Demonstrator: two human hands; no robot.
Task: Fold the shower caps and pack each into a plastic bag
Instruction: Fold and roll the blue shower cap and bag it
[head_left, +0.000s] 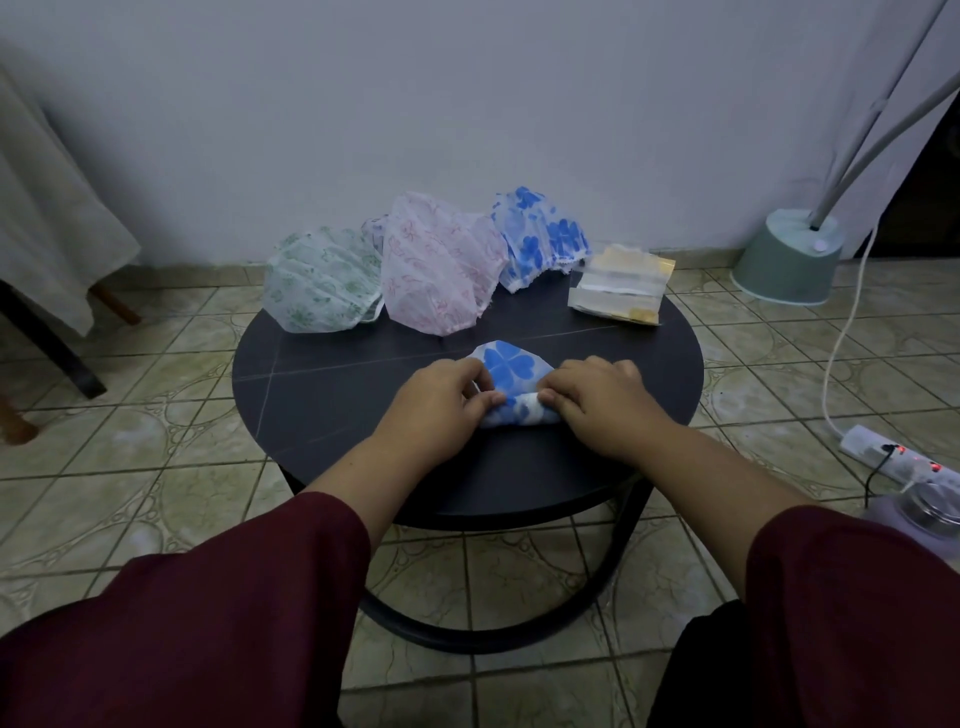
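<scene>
Thin, crinkled printed plastic shower caps (441, 270) and glossy clear plastic bags (618, 286) sit along the far edge of a smooth, matt dark table (322, 395).

Both hands, left hand (439, 400) and right hand (597, 400), pinch a blue-flowered shower cap (506, 371) on the round table (322, 395).
</scene>
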